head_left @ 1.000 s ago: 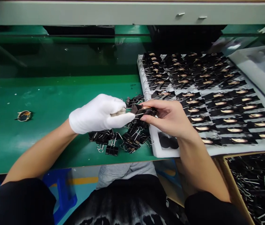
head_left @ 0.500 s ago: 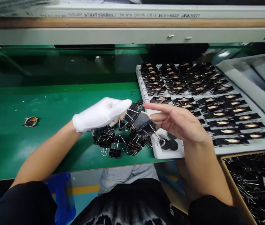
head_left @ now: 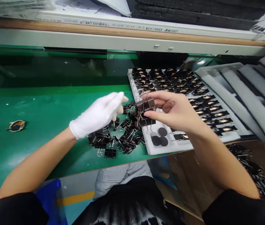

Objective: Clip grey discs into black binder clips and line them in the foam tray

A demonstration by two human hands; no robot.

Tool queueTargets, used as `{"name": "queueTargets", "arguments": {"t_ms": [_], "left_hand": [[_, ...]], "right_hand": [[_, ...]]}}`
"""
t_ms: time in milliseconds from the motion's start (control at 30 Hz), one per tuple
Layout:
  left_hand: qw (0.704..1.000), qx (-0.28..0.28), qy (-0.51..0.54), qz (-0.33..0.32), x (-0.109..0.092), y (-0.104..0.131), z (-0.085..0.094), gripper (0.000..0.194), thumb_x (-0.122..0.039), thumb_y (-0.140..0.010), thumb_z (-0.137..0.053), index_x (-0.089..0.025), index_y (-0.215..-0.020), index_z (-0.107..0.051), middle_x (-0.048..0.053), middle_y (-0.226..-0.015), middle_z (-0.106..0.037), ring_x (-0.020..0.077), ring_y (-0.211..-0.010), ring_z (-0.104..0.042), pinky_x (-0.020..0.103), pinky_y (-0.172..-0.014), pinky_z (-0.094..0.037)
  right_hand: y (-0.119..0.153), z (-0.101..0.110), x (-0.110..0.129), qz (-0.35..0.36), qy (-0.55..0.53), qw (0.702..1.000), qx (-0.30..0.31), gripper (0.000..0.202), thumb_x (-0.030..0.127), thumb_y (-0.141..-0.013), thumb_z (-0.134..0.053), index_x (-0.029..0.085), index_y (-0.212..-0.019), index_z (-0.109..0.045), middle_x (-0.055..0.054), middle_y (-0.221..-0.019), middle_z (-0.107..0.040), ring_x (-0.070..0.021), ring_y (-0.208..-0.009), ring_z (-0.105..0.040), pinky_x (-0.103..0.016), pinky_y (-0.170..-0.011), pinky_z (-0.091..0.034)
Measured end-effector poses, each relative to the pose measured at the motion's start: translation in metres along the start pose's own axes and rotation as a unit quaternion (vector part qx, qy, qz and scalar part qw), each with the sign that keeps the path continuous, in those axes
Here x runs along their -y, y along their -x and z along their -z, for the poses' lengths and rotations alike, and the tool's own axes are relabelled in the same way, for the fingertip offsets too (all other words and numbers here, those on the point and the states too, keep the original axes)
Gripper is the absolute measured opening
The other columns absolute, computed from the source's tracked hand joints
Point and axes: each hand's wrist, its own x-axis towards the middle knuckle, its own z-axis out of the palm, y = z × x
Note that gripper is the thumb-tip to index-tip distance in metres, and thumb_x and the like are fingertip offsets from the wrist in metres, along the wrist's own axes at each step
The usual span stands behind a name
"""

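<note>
"White-gloved, that left hand (head_left: 97, 115) — is it holding anything?"

"I can't tell. Its fingers are half curled, the tips pointing towards the other hand, and whatever may be under them is hidden. It hangs over part of a pile of binder clips (head_left: 127, 137) on the green table (head_left: 52, 106)."

"And the bare right hand (head_left: 174, 109)?"

"That one is grasping. Thumb below, index finger above, it pinches a dark clipped piece (head_left: 145, 106), rather blurred."

"Where exactly is the piece?"

"Between the two hands, apart from the left fingertips, by the left edge of the white foam tray (head_left: 151, 148). A black clip (head_left: 147, 122) with wire handles shows just below — whether it belongs to the piece, I can't tell."

"What's in the tray?"

"Rows of clipped pieces (head_left: 162, 81) over most of it, black with pale edges showing. Near its front left corner lie three dark discs (head_left: 159, 137), close together."

"Anything farther off?"

"Two round pieces (head_left: 16, 125) lie at the far left of the table, well apart from the pile. Pale sheets (head_left: 245, 93) sit slanting to the right of the tray, and loose clips (head_left: 261, 175) are heaped at lower right, past the right forearm (head_left: 223, 159)."
</note>
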Motion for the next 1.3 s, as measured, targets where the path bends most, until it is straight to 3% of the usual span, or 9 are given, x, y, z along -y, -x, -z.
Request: {"name": "queueTargets", "arguments": {"t_ms": [67, 133, 267, 367, 533, 767, 900, 1100, 1300], "left_hand": [[0.996, -0.009, -0.08, -0.047, -0.005, 0.002, 0.0, 0.051, -0.065, -0.104, -0.047, -0.021, -0.12, -0.068, 0.003, -0.092, -0.071, 0.0138, -0.069, -0.059, 0.03, -0.068, -0.047], [0.986, 0.013, -0.156, -0.052, -0.008, 0.004, -0.002, 0.043, -0.061, -0.101, -0.054, -0.021, -0.101, -0.07, -0.001, -0.08, -0.067, 0.0131, -0.067, -0.055, 0.028, -0.065, -0.041], [0.976, 0.062, -0.199, -0.058, -0.007, 0.005, -0.007, 0.055, -0.057, -0.095, -0.06, -0.019, -0.058, -0.044, -0.004, -0.055, -0.037, 0.0096, -0.057, -0.034, 0.029, -0.056, -0.026], [0.981, 0.096, -0.16, -0.053, -0.004, 0.004, -0.006, 0.056, -0.051, -0.092, -0.064, -0.019, -0.059, -0.033, -0.005, -0.058, -0.028, 0.0088, -0.058, -0.028, 0.029, -0.055, -0.023], [0.986, 0.119, -0.113, -0.025, -0.003, 0.005, -0.007, 0.054, -0.05, -0.091, -0.066, -0.02, -0.06, -0.034, -0.005, -0.06, -0.03, 0.0088, -0.059, -0.028, 0.028, -0.053, -0.023], [0.989, 0.007, -0.138, -0.051, -0.001, 0.006, -0.02, 0.051, -0.054, -0.095, -0.063, -0.019, -0.062, -0.046, -0.005, -0.057, -0.046, 0.0089, -0.057, -0.039, 0.028, -0.056, -0.03], [0.997, -0.034, -0.073, -0.017, -0.001, 0.004, -0.02, 0.056, -0.059, -0.1, -0.055, -0.021, -0.06, -0.046, -0.003, -0.056, -0.053, 0.011, -0.057, -0.048, 0.028, -0.062, -0.04], [0.999, -0.03, -0.031, -0.008, -0.001, 0.002, -0.019, 0.049, -0.061, -0.101, -0.055, -0.021, -0.072, -0.056, 0.0, -0.062, -0.062, 0.0138, -0.06, -0.058, 0.028, -0.064, -0.047], [0.998, 0.038, -0.045, 0.002, 0.007, 0.003, -0.02, 0.046, -0.064, -0.1, -0.056, -0.02, -0.1, -0.067, 0.0, -0.074, -0.068, 0.0154, -0.061, -0.063, 0.029, -0.061, -0.048]], "right_hand": [[-0.002, 0.006, 0.003, -0.027, 0.029, 0.997, 0.073, 0.044, 0.037, -0.083, -0.087, 0.018, -0.122, -0.078, 0.002, -0.072, -0.07, -0.0152, -0.068, -0.064, -0.032, -0.071, -0.057], [-0.003, 0.005, 0.004, -0.042, 0.033, 0.99, 0.131, 0.045, 0.04, -0.082, -0.086, 0.016, -0.119, -0.078, 0.003, -0.066, -0.065, -0.0139, -0.064, -0.06, -0.031, -0.068, -0.054], [-0.003, -0.004, 0.006, -0.076, 0.031, 0.972, 0.221, 0.047, 0.046, -0.081, -0.086, 0.016, -0.116, -0.081, 0.001, -0.072, -0.07, -0.0148, -0.067, -0.059, -0.029, -0.064, -0.049], [-0.005, -0.006, 0.01, -0.08, 0.049, 0.963, 0.253, 0.041, 0.045, -0.082, -0.085, 0.017, -0.111, -0.083, -0.001, -0.078, -0.073, -0.0147, -0.069, -0.058, -0.028, -0.061, -0.045], [-0.01, -0.003, 0.013, -0.078, 0.08, 0.95, 0.291, 0.033, 0.042, -0.085, -0.082, 0.019, -0.108, -0.084, 0.001, -0.077, -0.073, -0.0148, -0.07, -0.06, -0.029, -0.063, -0.045], [-0.014, 0.009, 0.007, -0.105, 0.037, 0.973, 0.203, 0.054, 0.05, -0.076, -0.089, 0.017, -0.119, -0.081, -0.005, -0.082, -0.078, -0.0194, -0.075, -0.072, -0.033, -0.07, -0.057], [-0.011, 0.02, 0.004, -0.099, -0.019, 0.979, 0.177, 0.058, 0.043, -0.075, -0.092, 0.022, -0.127, -0.077, -0.008, -0.105, -0.082, -0.0243, -0.095, -0.078, -0.037, -0.08, -0.066], [-0.005, 0.019, 0.0, -0.115, -0.044, 0.981, 0.151, 0.039, 0.038, -0.075, -0.092, 0.021, -0.109, -0.082, -0.008, -0.101, -0.084, -0.0263, -0.092, -0.081, -0.038, -0.076, -0.069], [-0.007, 0.013, 0.003, -0.1, -0.036, 0.974, 0.199, 0.037, 0.043, -0.081, -0.086, 0.02, -0.11, -0.079, -0.007, -0.101, -0.083, -0.0238, -0.093, -0.079, -0.037, -0.078, -0.066]]}}
